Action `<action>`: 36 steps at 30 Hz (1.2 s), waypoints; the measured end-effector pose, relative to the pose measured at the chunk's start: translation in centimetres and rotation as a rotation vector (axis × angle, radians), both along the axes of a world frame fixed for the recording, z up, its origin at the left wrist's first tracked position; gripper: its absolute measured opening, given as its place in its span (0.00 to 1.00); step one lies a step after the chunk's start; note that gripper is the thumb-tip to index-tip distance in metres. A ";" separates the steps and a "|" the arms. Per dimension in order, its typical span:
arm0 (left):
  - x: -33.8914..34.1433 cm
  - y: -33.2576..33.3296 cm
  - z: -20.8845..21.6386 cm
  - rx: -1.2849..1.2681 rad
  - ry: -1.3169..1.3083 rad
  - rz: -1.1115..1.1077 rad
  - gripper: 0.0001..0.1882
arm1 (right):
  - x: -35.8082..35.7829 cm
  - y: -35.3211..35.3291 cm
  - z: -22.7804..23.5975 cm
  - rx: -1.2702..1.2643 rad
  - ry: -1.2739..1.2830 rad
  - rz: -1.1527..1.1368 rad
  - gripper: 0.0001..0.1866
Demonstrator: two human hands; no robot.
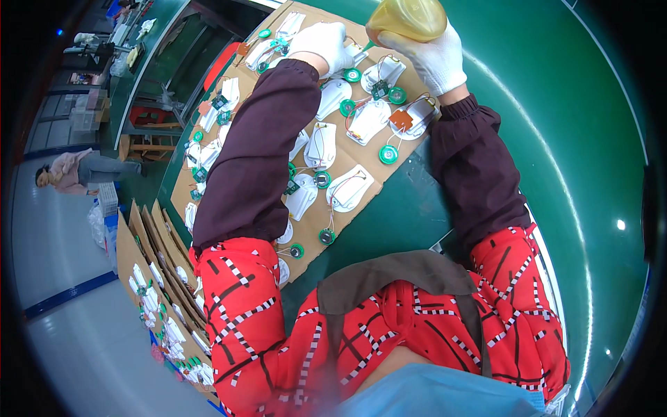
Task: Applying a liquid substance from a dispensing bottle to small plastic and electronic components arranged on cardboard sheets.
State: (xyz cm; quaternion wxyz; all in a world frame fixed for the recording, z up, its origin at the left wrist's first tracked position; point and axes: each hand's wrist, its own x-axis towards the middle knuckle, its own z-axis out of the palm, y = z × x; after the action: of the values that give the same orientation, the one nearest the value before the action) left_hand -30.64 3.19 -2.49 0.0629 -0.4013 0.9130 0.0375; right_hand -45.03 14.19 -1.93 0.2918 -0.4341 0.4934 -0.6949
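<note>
White-gloved fingers of the right hand point(434, 59) wrap a squat, translucent yellow bottle point(406, 19), its green nozzle tipped down over the cardboard sheet point(361, 208) of white parts, while the left hand point(321, 40) rests curled on a part there.
</note>
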 end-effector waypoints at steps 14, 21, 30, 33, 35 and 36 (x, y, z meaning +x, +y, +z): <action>0.0 0.1 0.2 0.011 0.006 0.010 0.24 | -0.1 0.5 0.6 0.027 0.009 -0.006 0.27; 0.1 0.3 0.2 0.029 -0.024 0.035 0.23 | 0.0 0.6 0.6 0.024 -0.027 -0.034 0.28; 0.5 0.1 -0.6 -0.045 0.069 -0.006 0.23 | -0.1 -0.2 -1.0 -0.046 -0.150 -0.051 0.27; 0.5 0.2 -0.5 -0.056 0.051 -0.001 0.21 | -1.3 -0.7 -1.9 -0.109 -0.156 -0.289 0.25; 0.1 0.5 0.1 -0.024 -0.009 0.007 0.21 | -1.7 -0.9 -1.9 -0.214 -0.231 -0.316 0.25; -0.1 0.6 0.3 0.008 -0.069 0.014 0.20 | -2.0 -0.9 -1.8 -0.319 -0.307 -0.344 0.25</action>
State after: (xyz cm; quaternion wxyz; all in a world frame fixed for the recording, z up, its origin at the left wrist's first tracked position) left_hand -30.79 3.76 -2.19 0.0956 -0.4083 0.9074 0.0278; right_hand -47.00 13.31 -3.75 0.1689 -0.2742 0.3945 -0.8606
